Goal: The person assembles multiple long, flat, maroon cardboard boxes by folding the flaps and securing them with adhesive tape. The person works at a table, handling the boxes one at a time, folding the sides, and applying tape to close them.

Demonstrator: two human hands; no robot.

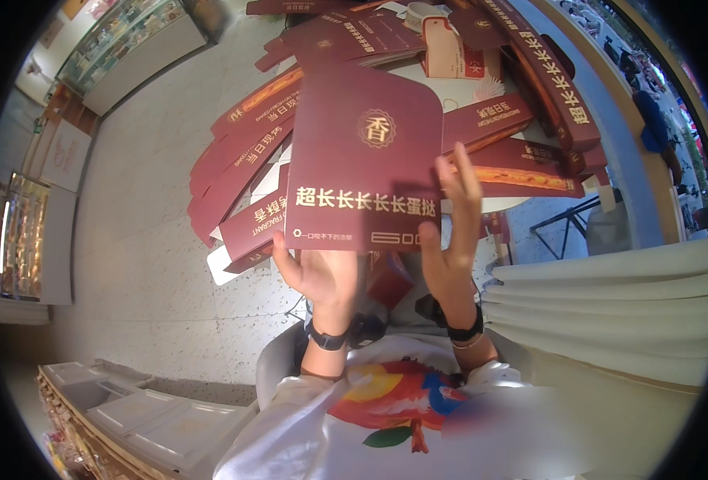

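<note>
A flat maroon cardboard carton (354, 160) with gold and cream print stands up in front of me, its upper right corner rounded. At its lower left edge, my left hand (326, 276) grips it, with the thumb at the side and the other fingers hidden behind. My right hand (456, 232) is at the right edge, fingers stretched upward and apart, the thumb against the lower right corner. Beyond it, a long maroon carton (506, 166) with a picture of a baked snack lies on the table. More folded maroon cartons (246, 152) are fanned out on the left.
A maroon stack (354, 36) and a long upright-edged box (542, 80) lie at the far side, beside a roll of tape (426, 12). White curtain cloth (610, 296) hangs on the right. A display case (122, 48) stands far left, and grey drawers (154, 416) near left.
</note>
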